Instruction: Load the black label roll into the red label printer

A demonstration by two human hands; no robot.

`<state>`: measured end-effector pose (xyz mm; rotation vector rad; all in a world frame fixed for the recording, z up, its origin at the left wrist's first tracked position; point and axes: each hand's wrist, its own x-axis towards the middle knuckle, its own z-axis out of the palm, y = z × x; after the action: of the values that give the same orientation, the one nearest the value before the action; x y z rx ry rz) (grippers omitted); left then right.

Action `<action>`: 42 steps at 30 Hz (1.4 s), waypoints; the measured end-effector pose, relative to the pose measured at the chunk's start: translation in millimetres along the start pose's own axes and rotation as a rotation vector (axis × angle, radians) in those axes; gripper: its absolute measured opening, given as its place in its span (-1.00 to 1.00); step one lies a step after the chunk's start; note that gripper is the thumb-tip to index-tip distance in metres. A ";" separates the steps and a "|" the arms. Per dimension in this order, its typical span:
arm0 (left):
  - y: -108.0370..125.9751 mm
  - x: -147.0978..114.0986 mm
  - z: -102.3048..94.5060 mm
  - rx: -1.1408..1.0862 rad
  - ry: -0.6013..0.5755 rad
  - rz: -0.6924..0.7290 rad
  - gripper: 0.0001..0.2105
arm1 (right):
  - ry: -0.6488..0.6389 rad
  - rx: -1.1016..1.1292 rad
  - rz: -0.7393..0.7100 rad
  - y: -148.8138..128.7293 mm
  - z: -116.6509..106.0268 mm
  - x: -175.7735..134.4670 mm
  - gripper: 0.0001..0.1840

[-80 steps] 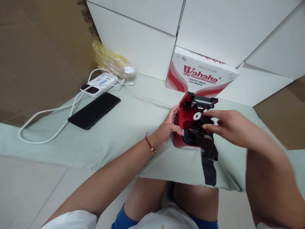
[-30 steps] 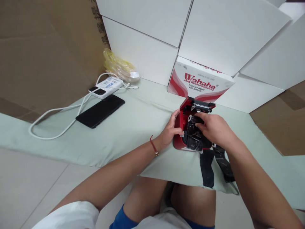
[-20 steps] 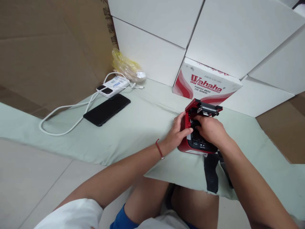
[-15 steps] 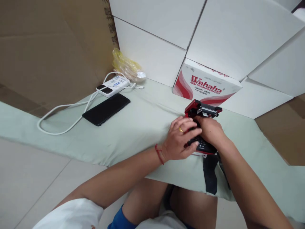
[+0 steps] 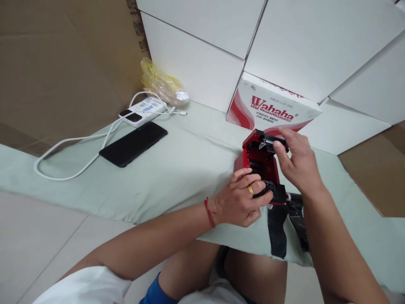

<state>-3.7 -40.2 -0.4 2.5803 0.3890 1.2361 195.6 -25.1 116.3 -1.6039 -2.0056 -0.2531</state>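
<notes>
A small red-and-black printer (image 5: 241, 161) sits on the pale green cloth, its lid (image 5: 255, 137) raised and its hollow inside showing. My left hand (image 5: 245, 196), wearing a ring and a red string bracelet, curls its fingers over the printer's near black part. Those fingertips partly cover the opening. My right hand (image 5: 299, 162) grips the raised lid at its right end, thumb on the near side and fingers behind. A black strap (image 5: 277, 232) hangs off the cloth's edge below the printer, and a black object (image 5: 297, 219) that I cannot make out lies beside it.
A white and red Wahaha box (image 5: 275, 107) leans against white boxes behind the printer. To the left lie a black phone (image 5: 134, 143), a white power bank (image 5: 142, 112) with a white cable (image 5: 68, 139), and a yellowish plastic bag (image 5: 161, 82). Brown cardboard (image 5: 63, 63) stands at far left.
My right hand has come out of the printer's inside and moved up onto the lid. My left hand has shifted slightly nearer me, and more of the red interior shows.
</notes>
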 end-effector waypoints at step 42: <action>-38.8 16.3 4.9 -1.454 0.256 -0.802 0.22 | -0.005 0.169 -0.170 -51.0 -0.1 -141.0 -0.38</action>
<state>5.0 1.0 -4.8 0.8915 0.3125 0.9145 166.2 -157.3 52.0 -1.3341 -2.1096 -0.1382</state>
